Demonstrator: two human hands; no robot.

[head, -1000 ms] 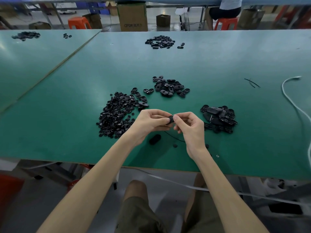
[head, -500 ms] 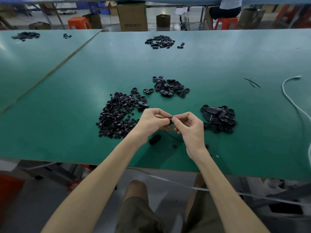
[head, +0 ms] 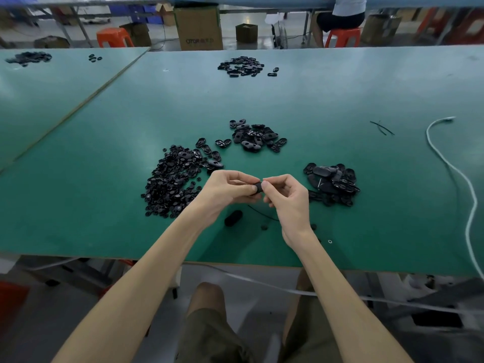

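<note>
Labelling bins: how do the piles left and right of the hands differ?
The left pile holds many small, mostly round pieces; the right pile holds fewer, larger oval shells. The left pile spreads wider; the right pile is compact. Both are black, on the green table.

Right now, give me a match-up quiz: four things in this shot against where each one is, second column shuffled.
1. small black part
2. white cord
3. biggest pile of black pieces
4. cardboard box

A. beyond the far edge of the table
B. pinched between the left hand and the right hand
C. on the table, just left of the left hand
D. trailing along the table's right side

Pairs: 1-B, 2-D, 3-C, 4-A
</note>
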